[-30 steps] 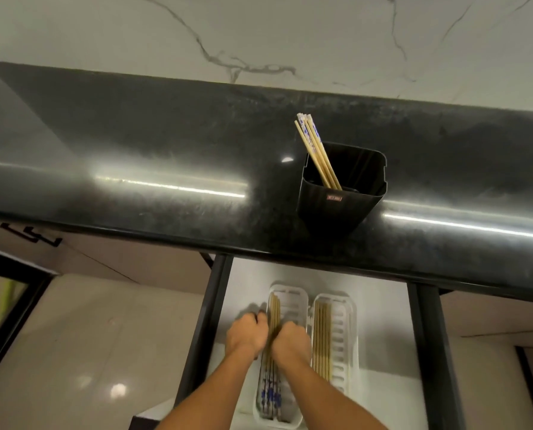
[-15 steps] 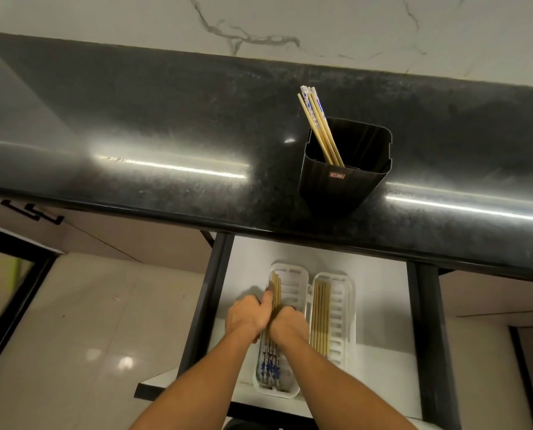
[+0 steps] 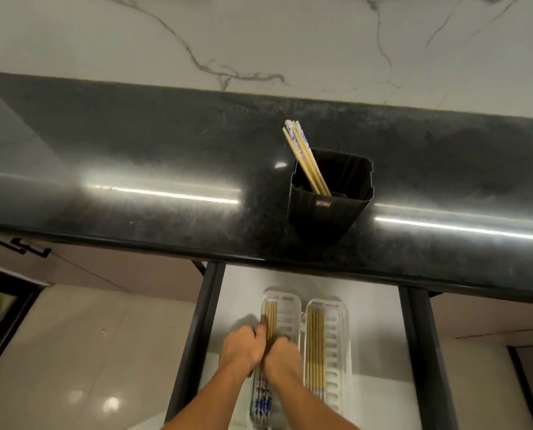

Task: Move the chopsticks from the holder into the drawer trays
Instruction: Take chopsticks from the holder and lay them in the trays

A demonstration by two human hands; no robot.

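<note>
Both hands pressed on chopsticks in the left drawer tray.

Left hand [image 3: 239,347] and right hand [image 3: 282,358] close their fingers on a bundle [image 3: 269,318] in the left tray [image 3: 291,308]; the right tray [image 3: 336,342] holds another row (lower centre), and several chopsticks [image 3: 302,156] lean in the black holder [image 3: 327,212] on the bench [image 3: 134,150].

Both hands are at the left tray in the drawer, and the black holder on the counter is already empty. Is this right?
Not quite. The head view shows the holder still has chopsticks in it. The rest is right: left hand and right hand are at the left tray.
</note>
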